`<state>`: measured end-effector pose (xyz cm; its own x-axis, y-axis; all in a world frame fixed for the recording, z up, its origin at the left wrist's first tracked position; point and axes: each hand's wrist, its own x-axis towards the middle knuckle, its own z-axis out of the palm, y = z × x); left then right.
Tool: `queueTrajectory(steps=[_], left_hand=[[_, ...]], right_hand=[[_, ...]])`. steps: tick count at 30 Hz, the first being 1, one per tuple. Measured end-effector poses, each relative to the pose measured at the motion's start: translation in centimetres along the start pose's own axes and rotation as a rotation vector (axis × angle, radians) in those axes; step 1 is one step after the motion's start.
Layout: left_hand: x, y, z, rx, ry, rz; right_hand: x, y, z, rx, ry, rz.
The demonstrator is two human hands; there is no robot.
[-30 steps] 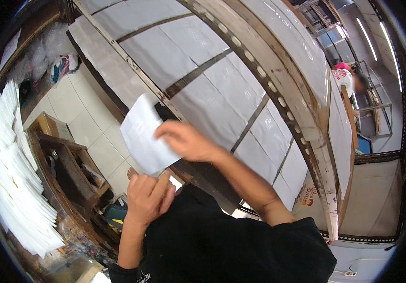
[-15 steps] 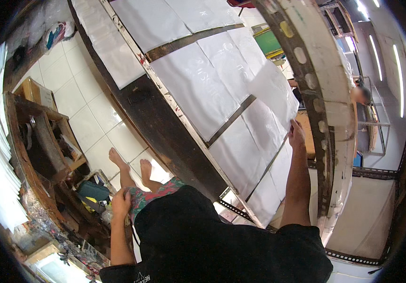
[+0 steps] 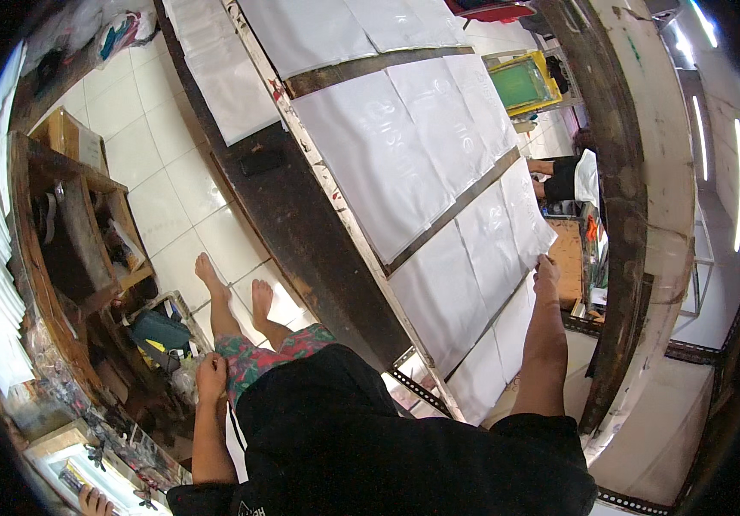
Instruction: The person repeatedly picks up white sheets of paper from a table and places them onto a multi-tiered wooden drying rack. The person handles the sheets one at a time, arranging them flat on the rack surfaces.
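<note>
Fingers of your right hand [image 3: 547, 273] lie flat and empty on the white sheet [image 3: 532, 225] at the long table's [image 3: 301, 206] far edge, your left hand [image 3: 211, 377] hangs loosely curled at your side, and the rows look nearly filled.

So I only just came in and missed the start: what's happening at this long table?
A person stands at a long table covered with rows of white sheets. Their right hand reaches out and rests on the far edge of one sheet. Their left hand hangs by their side, closed and apparently empty, near cluttered wooden shelves. Another person works farther along.
</note>
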<state>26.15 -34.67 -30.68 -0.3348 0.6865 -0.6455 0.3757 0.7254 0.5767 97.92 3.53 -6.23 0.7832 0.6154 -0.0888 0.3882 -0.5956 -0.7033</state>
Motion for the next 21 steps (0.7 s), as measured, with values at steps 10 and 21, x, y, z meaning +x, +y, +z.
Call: queueTrajectory(steps=[10,21], left_hand=[[0.1,1.8,0.1,-0.075,0.006,-0.003],[-0.1,0.9,-0.3,-0.055,0.006,0.014]], right_hand=[[3.6,1.5,0.4,-0.032,0.007,-0.045],[5.6,1.6,0.2,-0.245,-0.016,-0.029]])
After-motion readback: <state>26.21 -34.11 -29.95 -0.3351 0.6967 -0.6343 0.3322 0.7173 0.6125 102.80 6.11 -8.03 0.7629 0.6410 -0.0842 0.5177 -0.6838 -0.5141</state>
